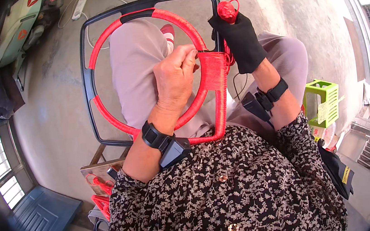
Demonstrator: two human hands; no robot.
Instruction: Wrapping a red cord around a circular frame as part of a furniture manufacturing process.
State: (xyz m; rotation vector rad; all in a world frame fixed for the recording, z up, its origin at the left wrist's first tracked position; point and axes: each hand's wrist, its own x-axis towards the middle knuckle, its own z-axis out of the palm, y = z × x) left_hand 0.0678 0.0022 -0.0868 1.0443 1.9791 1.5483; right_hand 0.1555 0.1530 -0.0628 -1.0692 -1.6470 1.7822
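Observation:
A black frame with rounded corners lies over my lap, with a round inner ring largely wrapped in red cord. Bare black shows on parts of the ring, and a broad wrapped patch covers its right side. My left hand is closed inside the ring, fingertips pinched together beside the top of that patch; what they hold is hidden. In a black glove, my right hand grips a bundle of red cord just outside the frame's right bar. More red strands hang below the glove.
A wooden stool at my left carries red cord pieces. A green plastic rack stands at the right. At upper left are a scooter and a white power strip; a blue panel lies lower left.

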